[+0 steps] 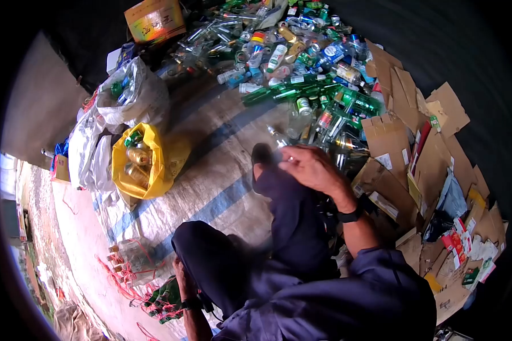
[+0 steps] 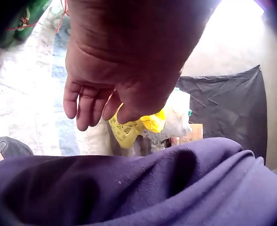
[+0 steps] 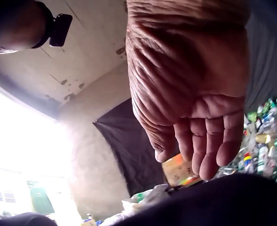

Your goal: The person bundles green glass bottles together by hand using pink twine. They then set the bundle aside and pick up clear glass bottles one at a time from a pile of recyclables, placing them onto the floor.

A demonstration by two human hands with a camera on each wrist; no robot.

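Above the right knee in the head view, my right hand (image 1: pixel 314 169) is raised with its fingers bent a little. A small clear bottle (image 1: pixel 277 136) appears just past its fingertips; whether they touch cannot be told. In the right wrist view the same hand (image 3: pixel 195 99) hangs with loose fingers, and no object shows in it. My left hand (image 1: pixel 182 279) is low beside the left knee, partly hidden by the leg. The left wrist view shows this hand (image 2: pixel 115 70) with relaxed fingers holding nothing.
Bottles and cans (image 1: pixel 279 57) are heaped at the back. A yellow bag (image 1: pixel 162 179) with bottles and a whitish sack (image 1: pixel 153 94) stand on the left. Flattened cardboard (image 1: pixel 387 136) lies right. Tied bottles (image 1: pixel 168 298) lie near the left hand, on a striped sheet (image 1: pixel 216 165).
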